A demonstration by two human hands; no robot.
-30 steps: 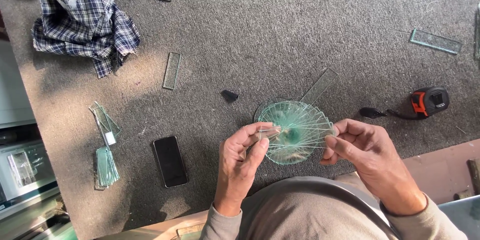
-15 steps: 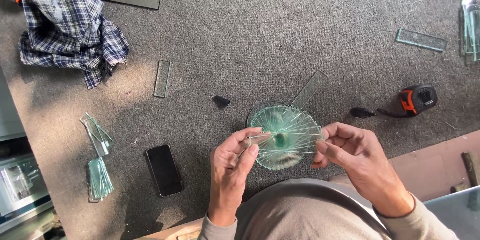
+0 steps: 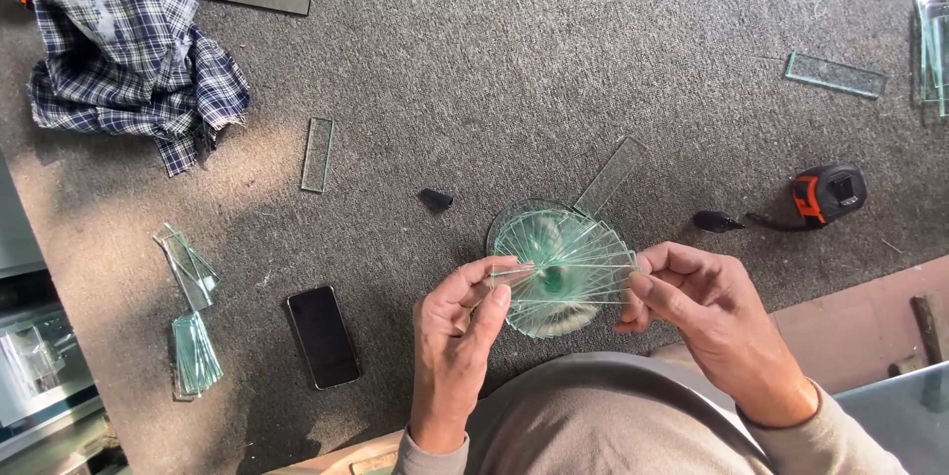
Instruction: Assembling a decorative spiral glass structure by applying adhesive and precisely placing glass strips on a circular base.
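The grey carpet [image 3: 554, 60] carries all items. Compared with the earlier frame, the view has shifted: the plaid cloth [image 3: 133, 60] sits closer to the upper-left corner, and the tape measure [image 3: 828, 192] remains near the right edge. The fanned stack of glass strips [image 3: 559, 267] stays near the lower edge. The left hand [image 3: 460, 337] and right hand [image 3: 707, 322] each pinch one end of a single glass strip [image 3: 568, 266] held across the fan. The black phone [image 3: 322, 336] lies left of the hands.
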